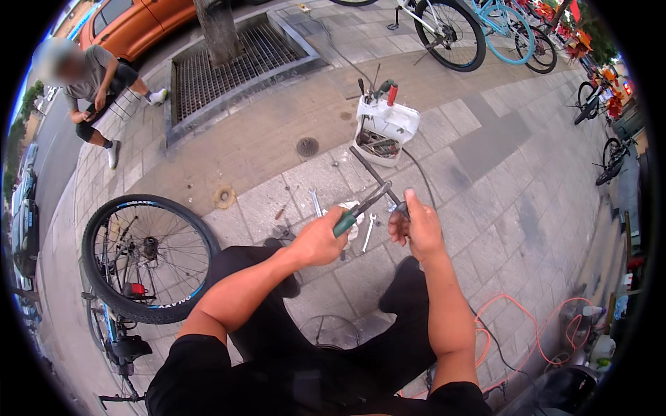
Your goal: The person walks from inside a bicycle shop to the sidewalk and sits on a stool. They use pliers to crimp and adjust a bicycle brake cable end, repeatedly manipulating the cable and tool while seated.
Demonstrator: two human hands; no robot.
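Grey paving stones (496, 201) spread out under both hands, with a tree (218, 35) and its metal grate (274, 59) far beyond the left hand and parked bikes (451, 31) far beyond the right. The left hand (320, 239) is closed in a fist around the green grip of a pair of pliers (368, 200), whose metal nose points away toward the right. The right hand (423, 229) has its fingers curled around the near end of a dark bar (370, 168), thumb raised; the bar slants away to the left. Pliers and bar meet just beyond the hands, though whether the nose bites on the bar I cannot tell. Beneath, between the hands, lies a wrench (369, 234); another wrench (316, 202) lies just beyond the left hand. Farther ahead of the right hand stands a white toolbox (388, 121). Well left of the left hand is a bike wheel (150, 247), and a person (94, 87) sits farther off that way. An orange cord (517, 301) loops nearer the body, right of the right hand.
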